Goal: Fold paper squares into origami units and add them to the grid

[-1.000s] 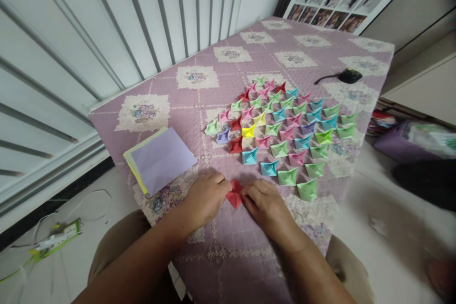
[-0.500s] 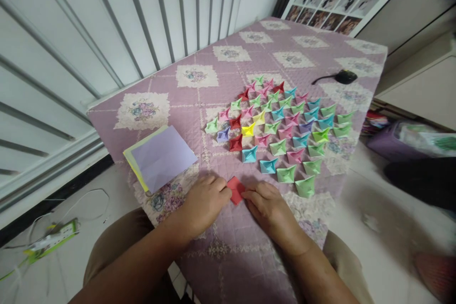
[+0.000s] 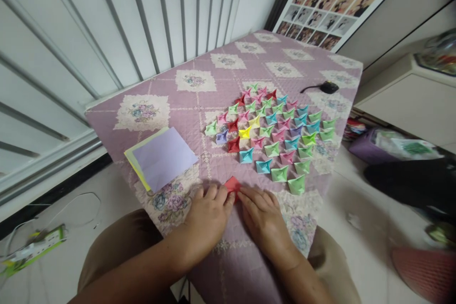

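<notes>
A small folded square of red paper point(image 3: 232, 184) lies on the tablecloth close to the near edge, partly covered by my fingers. My left hand point(image 3: 209, 209) is closed at its left side, thumb and fingers pressing on the paper. From the right, my right hand point(image 3: 262, 211) presses its closed fingertips on the paper's lower right part. Just beyond my hands stand several rows of small folded paper boats point(image 3: 272, 149) in green, blue, pink, red, yellow and purple. To the left lies a stack of paper sheets point(image 3: 166, 159), purple on top with pale green and yellow edges beneath.
A quilted purple floral cloth point(image 3: 194, 109) covers the table. A black object with a cord point(image 3: 328, 87) lies at the far right. Beyond stands a framed photo board point(image 3: 320, 9); a slatted white panel point(image 3: 117, 19) borders the left. A power strip point(image 3: 35, 251) is on the floor.
Both hands have come closer together over the red paper, covering more of its lower part. The view has turned slightly, so the boats and photo board sit further left.
</notes>
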Tool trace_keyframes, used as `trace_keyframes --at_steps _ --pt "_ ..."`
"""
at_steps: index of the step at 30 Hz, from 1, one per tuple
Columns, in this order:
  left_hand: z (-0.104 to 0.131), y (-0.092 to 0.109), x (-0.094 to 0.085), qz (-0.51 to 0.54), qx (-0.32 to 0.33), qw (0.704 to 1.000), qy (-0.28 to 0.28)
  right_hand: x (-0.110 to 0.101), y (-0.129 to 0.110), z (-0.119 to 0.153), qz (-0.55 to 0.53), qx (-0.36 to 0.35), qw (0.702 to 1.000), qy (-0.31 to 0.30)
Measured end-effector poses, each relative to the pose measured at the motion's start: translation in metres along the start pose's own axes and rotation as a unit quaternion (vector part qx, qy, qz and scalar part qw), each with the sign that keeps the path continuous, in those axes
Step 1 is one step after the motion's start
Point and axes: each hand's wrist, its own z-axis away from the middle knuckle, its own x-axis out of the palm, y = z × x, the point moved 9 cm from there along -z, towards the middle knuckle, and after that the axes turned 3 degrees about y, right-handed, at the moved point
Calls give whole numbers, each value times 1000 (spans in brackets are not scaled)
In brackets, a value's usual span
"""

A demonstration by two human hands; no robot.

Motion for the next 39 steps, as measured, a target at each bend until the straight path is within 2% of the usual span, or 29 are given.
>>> trace_keyframes --at_steps 4,22,28,33,36,39 --pt "2 -1 1 11 -4 1000 3 4 -9 7 20 21 1000 -2" --pt "7 -2 -7 33 -21 999 20 2 -8 8 40 74 996 30" --pt "-14 -25 -2 111 -46 992 -30 4 8 -11 -6 132 991 9" --pt "-28 -40 -4 158 -71 985 -12 8 25 -14 6 182 983 37" --pt "-29 -42 -4 149 -89 985 -8 7 26 -10 9 175 981 77" --pt "-29 -41 -4 140 -93 986 -6 8 24 -8 15 167 983 74"
